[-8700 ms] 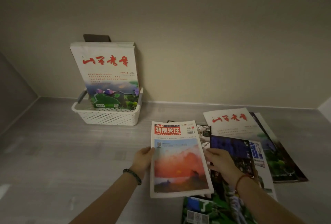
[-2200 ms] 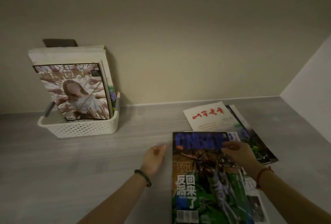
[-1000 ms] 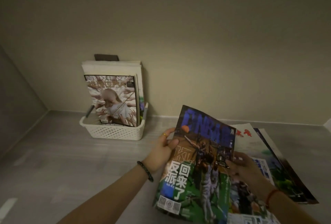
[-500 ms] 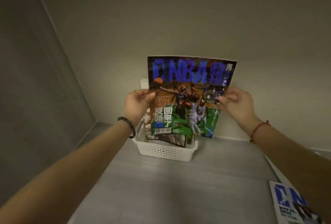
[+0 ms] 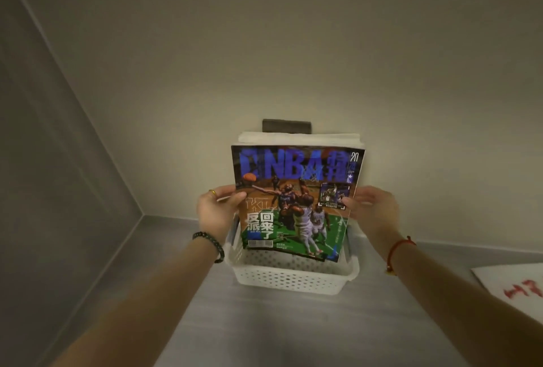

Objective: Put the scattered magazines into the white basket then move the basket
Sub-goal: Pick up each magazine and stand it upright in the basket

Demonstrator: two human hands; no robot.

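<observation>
Our left hand [image 5: 217,214] pinches the NBA magazine [image 5: 296,202] by its left edge; our right hand [image 5: 373,211] pinches the right edge more loosely. The magazine is upright, its lower edge just inside the white basket [image 5: 293,277], in front of the stacked magazines [image 5: 299,139]. At least one loose magazine [image 5: 514,287] is left, and we judge the basket move not yet done.

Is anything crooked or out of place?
The NBA magazine, held by the left hand and right hand at the white basket, tilts slightly, its bottom edge slanting. One white magazine lies outside the basket, at the right edge.
</observation>
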